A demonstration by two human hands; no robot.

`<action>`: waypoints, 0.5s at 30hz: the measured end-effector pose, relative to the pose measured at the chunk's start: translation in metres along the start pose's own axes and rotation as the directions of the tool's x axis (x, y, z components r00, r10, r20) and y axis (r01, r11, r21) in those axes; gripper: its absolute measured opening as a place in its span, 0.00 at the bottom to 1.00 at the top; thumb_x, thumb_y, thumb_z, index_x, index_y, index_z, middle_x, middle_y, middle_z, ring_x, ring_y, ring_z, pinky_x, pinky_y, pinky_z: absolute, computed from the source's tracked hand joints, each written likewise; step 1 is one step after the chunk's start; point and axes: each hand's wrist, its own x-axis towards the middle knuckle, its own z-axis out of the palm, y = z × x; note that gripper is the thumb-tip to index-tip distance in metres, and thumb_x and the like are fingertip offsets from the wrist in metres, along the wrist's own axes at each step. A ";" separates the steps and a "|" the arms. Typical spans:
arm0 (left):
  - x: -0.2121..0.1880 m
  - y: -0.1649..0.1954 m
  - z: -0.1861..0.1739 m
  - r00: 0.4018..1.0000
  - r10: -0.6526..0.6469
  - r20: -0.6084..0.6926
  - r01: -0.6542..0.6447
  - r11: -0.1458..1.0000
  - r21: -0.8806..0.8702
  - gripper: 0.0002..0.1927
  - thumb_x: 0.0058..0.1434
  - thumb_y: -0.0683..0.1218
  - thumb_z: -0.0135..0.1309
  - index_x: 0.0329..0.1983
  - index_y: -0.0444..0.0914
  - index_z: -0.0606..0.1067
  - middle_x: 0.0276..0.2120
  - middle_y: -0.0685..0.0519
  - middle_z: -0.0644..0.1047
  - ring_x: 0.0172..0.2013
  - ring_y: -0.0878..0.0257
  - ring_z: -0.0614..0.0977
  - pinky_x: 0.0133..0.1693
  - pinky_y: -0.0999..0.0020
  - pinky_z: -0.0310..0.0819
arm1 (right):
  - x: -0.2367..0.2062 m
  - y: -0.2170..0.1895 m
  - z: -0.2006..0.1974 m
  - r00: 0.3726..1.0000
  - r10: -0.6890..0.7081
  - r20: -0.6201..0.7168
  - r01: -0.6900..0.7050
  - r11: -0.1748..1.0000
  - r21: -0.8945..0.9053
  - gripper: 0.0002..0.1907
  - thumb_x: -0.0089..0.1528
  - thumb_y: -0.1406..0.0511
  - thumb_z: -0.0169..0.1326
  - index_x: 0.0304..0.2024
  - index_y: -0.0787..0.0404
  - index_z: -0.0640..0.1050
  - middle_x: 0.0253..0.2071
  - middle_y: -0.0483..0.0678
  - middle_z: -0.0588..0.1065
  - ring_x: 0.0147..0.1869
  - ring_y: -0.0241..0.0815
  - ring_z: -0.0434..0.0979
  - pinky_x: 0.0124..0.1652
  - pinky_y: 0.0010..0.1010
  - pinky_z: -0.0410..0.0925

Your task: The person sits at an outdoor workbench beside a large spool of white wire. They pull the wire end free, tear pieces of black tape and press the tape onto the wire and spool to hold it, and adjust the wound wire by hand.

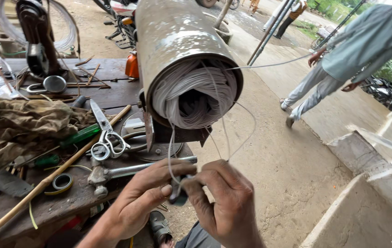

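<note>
Two bare hands meet low in the centre, just beyond the right edge of a cluttered wooden workbench (67,202). The left hand (143,202) and right hand (226,200) both pinch a small dark object (177,195), too hidden to identify, with thin white wire (174,151) looping up from it. The wire runs into a coil (191,94) packed inside a large metal cylinder (177,41) directly above the hands. Scissors (106,135) and a hammer (127,171) lie near the bench edge, left of the hands. To the right, bare ground (292,170) stretches open toward a walking person (352,59).
</note>
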 end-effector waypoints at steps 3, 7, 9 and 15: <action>-0.005 -0.001 -0.005 1.000 0.007 -0.016 -0.002 0.960 0.280 0.21 0.65 0.41 0.51 0.61 0.34 0.77 0.49 0.48 0.81 0.41 0.61 0.84 0.40 0.69 0.81 | -0.002 0.003 -0.006 0.994 -0.049 0.100 0.031 0.984 0.173 0.08 0.62 0.67 0.62 0.44 0.61 0.81 0.40 0.47 0.76 0.40 0.40 0.82 0.37 0.30 0.76; -0.003 -0.001 -0.005 0.946 0.314 0.087 -0.311 0.791 0.527 0.17 0.61 0.36 0.56 0.54 0.31 0.76 0.44 0.48 0.80 0.40 0.63 0.84 0.39 0.71 0.80 | -0.004 0.010 -0.011 0.992 -0.093 0.084 0.083 0.990 0.115 0.10 0.60 0.69 0.63 0.44 0.59 0.82 0.41 0.46 0.75 0.43 0.42 0.78 0.41 0.32 0.73; -0.005 -0.005 -0.004 0.982 0.185 0.030 -0.177 0.861 0.478 0.13 0.62 0.38 0.55 0.50 0.32 0.78 0.35 0.52 0.79 0.31 0.68 0.82 0.31 0.74 0.78 | -0.004 0.014 -0.011 0.992 -0.104 0.067 0.096 0.990 0.105 0.10 0.59 0.69 0.63 0.44 0.59 0.82 0.42 0.45 0.76 0.45 0.42 0.77 0.43 0.32 0.73; -0.018 -0.030 0.007 0.985 -0.113 -0.131 0.061 0.936 -0.348 0.15 0.65 0.47 0.54 0.38 0.28 0.81 0.25 0.54 0.76 0.22 0.70 0.71 0.22 0.75 0.61 | -0.007 0.024 -0.007 0.982 -0.185 0.048 0.179 0.978 0.110 0.12 0.57 0.68 0.65 0.44 0.58 0.83 0.40 0.43 0.77 0.42 0.40 0.76 0.43 0.34 0.70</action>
